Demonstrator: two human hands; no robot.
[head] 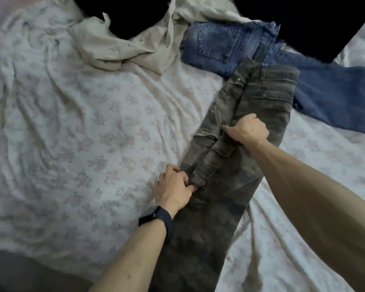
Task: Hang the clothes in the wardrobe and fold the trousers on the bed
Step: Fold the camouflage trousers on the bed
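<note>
Dark grey-green trousers (268, 95) lie lengthwise on the bed, waistband at the far end, one leg doubled back over the other. My left hand (173, 188) pinches the hem of the doubled-back leg at the trousers' left edge. My right hand (248, 128) grips the fabric of that leg near the thigh, fingers curled round it. Blue jeans (223, 42) lie folded beyond the waistband. More blue denim (333, 95) spreads to the right.
The bed has a wrinkled floral sheet (72, 123). A crumpled beige shirt (122, 45) lies at the far middle. A dark garment (124, 20) lies behind the shirt. A dark watch band (156, 218) is on my left wrist.
</note>
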